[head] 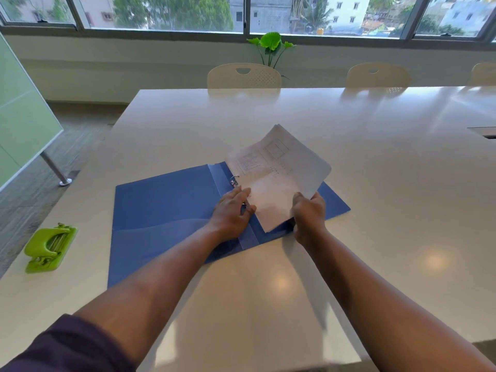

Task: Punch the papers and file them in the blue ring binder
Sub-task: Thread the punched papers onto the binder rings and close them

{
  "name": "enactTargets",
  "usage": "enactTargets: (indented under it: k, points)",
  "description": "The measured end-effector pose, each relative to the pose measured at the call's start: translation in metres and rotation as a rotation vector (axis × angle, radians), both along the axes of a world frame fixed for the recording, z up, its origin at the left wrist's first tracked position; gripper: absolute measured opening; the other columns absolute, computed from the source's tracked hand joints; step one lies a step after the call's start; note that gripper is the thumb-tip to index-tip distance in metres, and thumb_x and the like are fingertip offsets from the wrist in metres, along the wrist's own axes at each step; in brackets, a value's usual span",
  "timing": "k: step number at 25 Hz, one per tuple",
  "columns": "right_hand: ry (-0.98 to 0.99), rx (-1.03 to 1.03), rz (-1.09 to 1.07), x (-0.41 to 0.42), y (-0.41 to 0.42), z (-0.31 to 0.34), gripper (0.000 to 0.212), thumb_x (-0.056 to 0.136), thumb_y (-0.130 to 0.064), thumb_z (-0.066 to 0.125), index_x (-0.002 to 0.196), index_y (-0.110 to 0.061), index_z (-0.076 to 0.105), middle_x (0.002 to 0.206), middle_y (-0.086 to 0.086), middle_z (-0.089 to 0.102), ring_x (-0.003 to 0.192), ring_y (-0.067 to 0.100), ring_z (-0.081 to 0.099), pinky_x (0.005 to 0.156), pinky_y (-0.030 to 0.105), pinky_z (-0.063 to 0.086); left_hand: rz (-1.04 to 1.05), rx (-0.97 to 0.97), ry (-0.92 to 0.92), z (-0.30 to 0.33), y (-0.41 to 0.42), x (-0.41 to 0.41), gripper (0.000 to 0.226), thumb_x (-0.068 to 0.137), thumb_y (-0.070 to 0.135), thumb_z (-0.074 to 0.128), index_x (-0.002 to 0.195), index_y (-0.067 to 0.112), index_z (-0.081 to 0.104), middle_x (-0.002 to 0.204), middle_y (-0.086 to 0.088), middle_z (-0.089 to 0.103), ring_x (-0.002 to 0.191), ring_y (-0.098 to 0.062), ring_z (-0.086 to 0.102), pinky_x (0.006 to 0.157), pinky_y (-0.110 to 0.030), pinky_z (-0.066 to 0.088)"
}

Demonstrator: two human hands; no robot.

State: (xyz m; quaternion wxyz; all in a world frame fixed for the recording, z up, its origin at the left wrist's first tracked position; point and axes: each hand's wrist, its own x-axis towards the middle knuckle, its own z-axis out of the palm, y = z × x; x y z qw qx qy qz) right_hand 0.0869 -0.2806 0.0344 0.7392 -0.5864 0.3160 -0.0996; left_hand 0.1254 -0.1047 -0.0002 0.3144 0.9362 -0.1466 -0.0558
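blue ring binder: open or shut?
Open. The blue ring binder lies spread flat on the white table, both covers down, a metal ring exposed at the spine.

Both hands on papers over open blue binder.

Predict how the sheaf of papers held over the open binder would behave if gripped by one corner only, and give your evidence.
The papers would probably flop: their far end already curls upward while the right hand grips the near edge. They look thin and light, so sheets may fan apart or slide. The left hand by the binder rings suggests they need steadying.
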Motion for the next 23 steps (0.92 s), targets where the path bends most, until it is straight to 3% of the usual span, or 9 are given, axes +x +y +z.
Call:
enactTargets:
  k: [2,7,11,12,14,16,18,20,23]
  points:
    - [0.017,0.024,0.019,0.0,-0.005,-0.001,0.014,0.107,-0.018,0.044,0.118,-0.026,0.05,0.106,-0.001,0.065,0.093,0.022,0.065,0.084,0.042,0.062,0.012,0.045,-0.016,-0.003,0.0,-0.001,0.06,0.105,0.044,0.045,0.16,0.026,0.028,0.169,-0.004,0.022,0.155,-0.028,0.018,0.124,-0.046,0.017]
    - [-0.041,0.021,-0.064,0.002,-0.022,0.001,0.024,0.094,0.001,0.054,0.099,-0.022,0.057,0.106,0.003,0.068,0.085,0.014,0.063,0.068,0.027,0.053,0.049,0.03,-0.031,-0.003,-0.004,-0.003,0.053,0.106,0.043,0.042,0.156,0.025,0.034,0.161,-0.004,0.038,0.149,-0.029,0.027,0.118,-0.045,0.021]
    - [-0.008,-0.102,-0.055,0.005,-0.044,0.003,0.042,0.086,0.009,0.049,0.119,-0.018,0.054,0.11,0.004,0.065,0.087,0.015,0.063,0.051,0.02,0.052,0.094,-0.025,-0.069,-0.007,-0.003,-0.001,0.039,0.104,0.041,0.048,0.138,0.022,0.052,0.145,-0.005,0.055,0.138,-0.03,0.042,0.11,-0.043,0.031]
    - [0.014,-0.185,-0.038,0.005,-0.048,0.002,0.047,0.086,0.007,0.049,0.126,-0.018,0.051,0.116,0.005,0.063,0.09,0.016,0.062,0.054,0.022,0.051,0.098,-0.025,-0.078,-0.007,-0.003,-0.001,0.036,0.103,0.041,0.051,0.133,0.022,0.054,0.141,-0.004,0.058,0.135,-0.03,0.044,0.108,-0.042,0.033]
    - [0.085,-0.416,-0.03,0.006,-0.054,0.0,0.059,0.088,0.0,0.055,0.142,-0.019,0.042,0.132,0.005,0.053,0.107,0.024,0.057,0.073,0.025,0.049,0.101,0.006,-0.084,-0.008,-0.003,-0.001,0.034,0.1,0.043,0.055,0.128,0.023,0.054,0.132,-0.004,0.062,0.13,-0.029,0.047,0.106,-0.042,0.036]
    - [0.202,-0.791,0.001,0.008,-0.056,-0.004,0.071,0.088,-0.016,0.063,0.151,-0.021,0.03,0.155,0.007,0.032,0.134,0.032,0.043,0.098,0.037,0.041,0.097,0.022,-0.087,-0.009,-0.003,-0.001,0.032,0.098,0.045,0.057,0.123,0.025,0.053,0.127,-0.002,0.063,0.128,-0.028,0.047,0.104,-0.042,0.037]
    - [0.298,-1.193,0.125,0.009,-0.051,-0.003,0.076,0.087,-0.032,0.063,0.153,-0.025,0.027,0.166,0.007,0.013,0.149,0.032,0.021,0.111,0.052,0.026,0.076,0.027,-0.087,-0.008,-0.001,-0.001,0.029,0.098,0.045,0.056,0.119,0.025,0.052,0.124,0.0,0.063,0.127,-0.027,0.047,0.102,-0.041,0.037]
    - [0.239,-1.424,0.318,0.009,-0.039,0.002,0.066,0.089,-0.039,0.059,0.15,-0.025,0.039,0.166,0.006,0.022,0.152,0.028,0.018,0.114,0.054,0.021,0.047,0.038,-0.087,-0.007,0.005,0.0,0.028,0.099,0.044,0.057,0.117,0.024,0.052,0.122,0.001,0.063,0.125,-0.026,0.048,0.101,-0.04,0.036]
    - [0.084,-1.471,0.61,0.007,-0.013,0.001,0.056,0.097,-0.041,0.054,0.149,-0.022,0.047,0.163,0.003,0.035,0.15,0.022,0.029,0.117,0.05,0.022,-0.02,0.062,-0.104,-0.004,0.017,0.0,0.026,0.099,0.043,0.058,0.114,0.023,0.052,0.127,-0.002,0.063,0.124,-0.026,0.048,0.1,-0.04,0.036]
